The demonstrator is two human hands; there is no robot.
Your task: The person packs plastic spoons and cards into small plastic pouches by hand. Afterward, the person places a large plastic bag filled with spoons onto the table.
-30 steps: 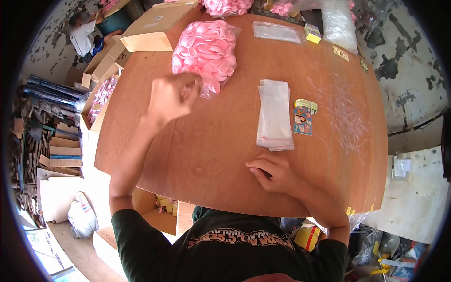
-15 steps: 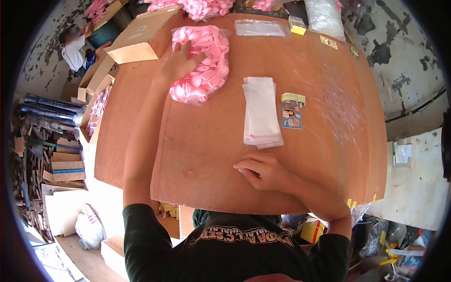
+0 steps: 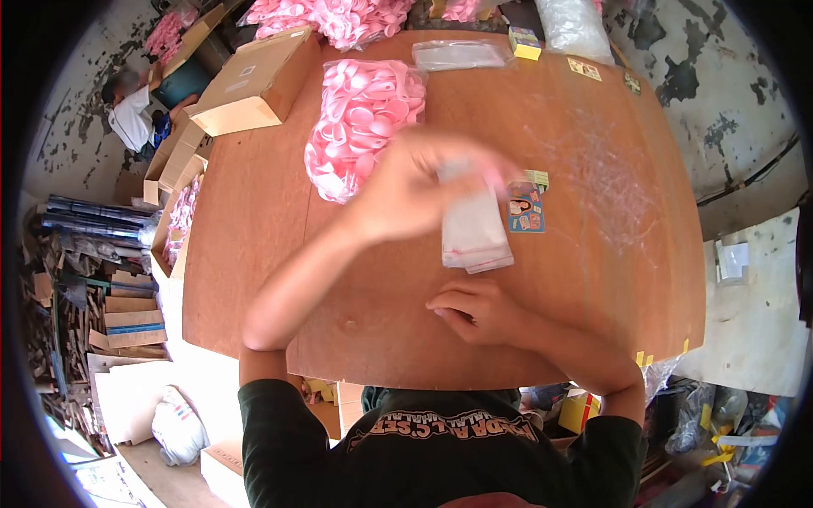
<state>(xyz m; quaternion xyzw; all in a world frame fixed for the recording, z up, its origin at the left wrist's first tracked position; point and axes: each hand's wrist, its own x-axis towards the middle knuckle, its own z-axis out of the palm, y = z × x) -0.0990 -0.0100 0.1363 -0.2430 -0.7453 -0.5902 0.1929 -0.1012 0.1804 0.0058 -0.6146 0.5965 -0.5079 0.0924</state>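
Observation:
My left hand [image 3: 423, 182], smeared by motion, passes over the table between the bag of pink plastic spoons [image 3: 364, 118] and a stack of clear plastic sleeves [image 3: 476, 237]. It covers the upper part of the stack. A trace of pink shows near its fingertips, too blurred to make out. Just below the sleeves, my right hand [image 3: 470, 309] rests on the wood with its fingers curled in, and nothing shows in it. Right of the stack lies a blue printed card [image 3: 526, 212], with a yellowish one [image 3: 537, 179] at its upper end.
A closed cardboard box [image 3: 254, 80] sits at the table's far left. Along the back are flat plastic bags [image 3: 461, 55], a small yellow box [image 3: 524, 43] and a bulky clear bag [image 3: 576, 30]. Loose clear film [image 3: 605, 178] lies at right. Another person [image 3: 134, 114] is at far left.
My left hand has left the bag of spoons and swung right, over the sleeves. My right hand stays in place, and the view has shifted slightly.

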